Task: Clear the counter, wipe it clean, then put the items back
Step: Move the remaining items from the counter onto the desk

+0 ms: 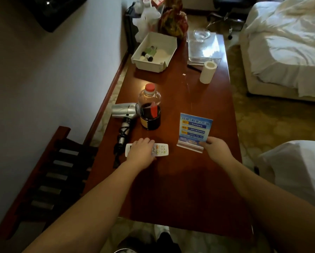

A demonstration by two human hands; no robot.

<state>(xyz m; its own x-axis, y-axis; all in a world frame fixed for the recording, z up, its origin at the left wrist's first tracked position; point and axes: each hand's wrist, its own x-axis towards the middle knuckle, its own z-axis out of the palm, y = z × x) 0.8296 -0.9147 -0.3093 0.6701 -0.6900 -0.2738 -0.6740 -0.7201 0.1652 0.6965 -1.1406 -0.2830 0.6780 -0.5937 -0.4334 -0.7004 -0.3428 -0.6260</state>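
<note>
On the dark red wooden counter [180, 189] lies a white remote control [161, 149]. My left hand [141, 152] lies over its left half, with the fingers curled round it. A blue sign card in a clear stand [194, 129] stands to the right, and my right hand [216, 147] pinches its lower right corner. Behind the remote stand a plastic bottle of dark liquid with a red cap [149, 108] and a silver hair dryer [124, 111] with its black cord.
Farther back sit a white tray of small toiletries [169, 44], a paper roll [207, 72], a clear acrylic holder [204, 49] and a glass bowl [202, 34]. A wall runs along the left, with a slatted luggage rack [49, 172] below it. Beds [290, 42] stand at the right.
</note>
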